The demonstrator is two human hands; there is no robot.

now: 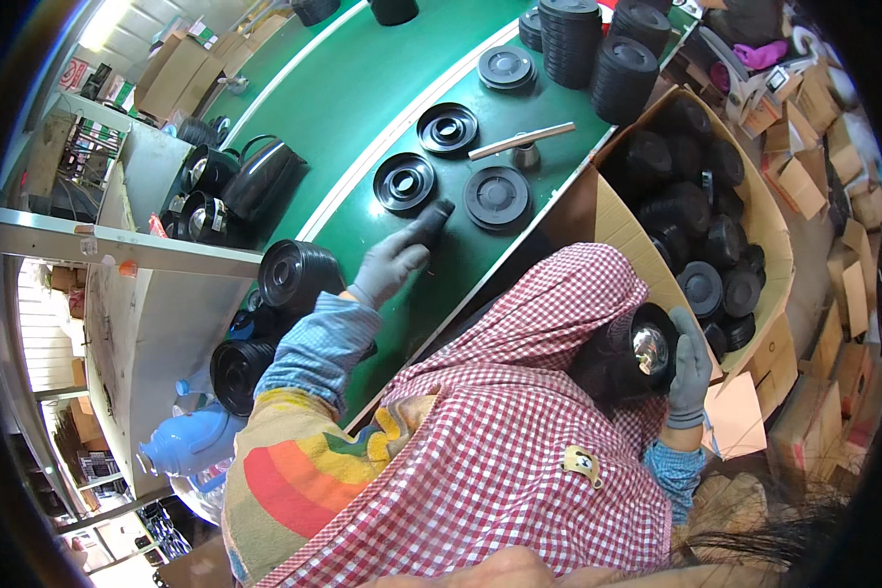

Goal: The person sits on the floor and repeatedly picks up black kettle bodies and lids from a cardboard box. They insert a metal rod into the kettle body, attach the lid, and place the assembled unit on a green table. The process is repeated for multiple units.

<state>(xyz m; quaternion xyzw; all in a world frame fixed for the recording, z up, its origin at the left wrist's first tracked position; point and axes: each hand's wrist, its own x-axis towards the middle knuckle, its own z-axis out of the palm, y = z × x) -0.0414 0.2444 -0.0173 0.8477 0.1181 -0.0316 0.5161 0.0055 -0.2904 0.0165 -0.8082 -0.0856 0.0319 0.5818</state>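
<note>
Working with gloved hands held well apart, at a green worktable [465,257]. Reaching with the left hand [392,267] over the green surface, with fingers close together and ending in a dark tip [433,220] near a black ring-shaped part [405,183]. Being unable to tell a small held piece from a darkened glove tip there. Laying the right hand [691,370] along the side of a black cylindrical container [622,358], with fingers stretched past the rim; being unable to tell how firmly, with the thumb hidden.

Resting the container on the lap, against the red-and-white checked apron [500,461], beside an open carton [637,245] of black parts. Judging by the posture, probably steadying the container with the right hand while fetching or placing a piece with the left. Likely calling next for a sure left-hand finger hold and a calm right palm, so as not to let the container roll.

Looking dark and smooth outside, and showing mirror-bright metal within the round end; not revealing whether domed or hollow. Lying near the left hand, showing concentric ridges on the ring-shaped part and, just beside, a flat black disc [497,196].
</note>
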